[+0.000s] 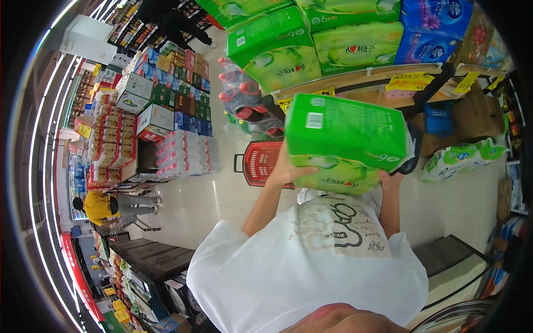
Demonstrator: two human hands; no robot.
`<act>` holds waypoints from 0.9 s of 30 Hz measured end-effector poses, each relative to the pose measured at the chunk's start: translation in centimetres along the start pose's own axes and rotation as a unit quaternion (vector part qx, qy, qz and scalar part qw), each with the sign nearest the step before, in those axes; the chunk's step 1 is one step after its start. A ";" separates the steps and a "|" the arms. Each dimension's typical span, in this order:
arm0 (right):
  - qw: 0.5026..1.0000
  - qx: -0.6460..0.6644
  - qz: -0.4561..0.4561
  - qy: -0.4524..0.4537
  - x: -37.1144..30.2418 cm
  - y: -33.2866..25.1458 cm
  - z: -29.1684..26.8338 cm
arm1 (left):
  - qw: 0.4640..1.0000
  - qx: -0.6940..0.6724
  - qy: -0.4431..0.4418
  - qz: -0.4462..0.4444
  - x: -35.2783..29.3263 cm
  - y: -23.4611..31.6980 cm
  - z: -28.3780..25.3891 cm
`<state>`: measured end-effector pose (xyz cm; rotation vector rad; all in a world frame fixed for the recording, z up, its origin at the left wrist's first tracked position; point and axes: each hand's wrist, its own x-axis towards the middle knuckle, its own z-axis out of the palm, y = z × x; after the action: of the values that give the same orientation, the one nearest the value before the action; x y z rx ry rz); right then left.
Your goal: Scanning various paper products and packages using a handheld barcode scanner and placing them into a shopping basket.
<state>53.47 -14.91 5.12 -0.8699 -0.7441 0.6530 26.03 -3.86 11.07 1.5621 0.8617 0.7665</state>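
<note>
Between my two hands is a large green plastic-wrapped pack of tissues (347,133), held up in front of my chest and tilted a little. My left hand (287,167) grips its left side, with the thumb along the lower face. At the lower right corner my right hand (391,178) holds on; most of its fingers are hidden behind the pack. Similar green packs (275,53) are stacked on the shelf just beyond, next to blue packs (433,33).
A red shopping basket (264,161) stands on the floor to the left, partly behind my arm. Bundled bottles (241,89) sit by the shelf's end. Stacked cartons (172,89) and wrapped water bottles (183,154) lie farther left. A person in yellow (100,207) stands in the left aisle.
</note>
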 end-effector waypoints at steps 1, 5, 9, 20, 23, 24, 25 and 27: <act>1.000 0.002 0.001 -0.002 0.0 0.1 -0.6 | 0.999 -0.002 -0.044 -0.005 0.1 1.2 0.4; 0.989 0.096 0.092 0.068 -0.4 1.5 -3.9 | 0.955 -0.224 -0.189 0.036 1.9 3.9 0.2; 0.958 0.184 0.170 0.139 -0.1 2.5 -5.0 | 0.925 -0.289 -0.242 0.047 3.9 3.8 0.6; 0.960 0.203 0.096 0.166 0.9 3.2 -6.8 | 0.916 -0.253 -0.310 -0.030 3.4 -0.5 4.8; 0.970 0.045 0.074 0.228 1.5 4.0 -5.9 | 0.914 -0.245 -0.323 0.005 2.5 -0.4 4.9; 0.963 0.102 0.093 0.233 1.6 3.6 -5.3 | 0.913 -0.244 -0.325 0.005 2.5 -0.2 5.0; 0.952 0.159 0.111 0.235 1.8 3.2 -4.7 | 0.934 -0.168 -0.315 0.005 2.5 0.1 5.3; 0.941 0.199 0.149 0.230 1.7 1.4 -3.1 | 0.944 -0.143 -0.296 -0.011 1.8 1.0 6.0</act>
<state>56.62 -14.20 3.09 -0.7221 -0.0469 0.7961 32.13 -5.47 11.24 1.4013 0.3056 0.3457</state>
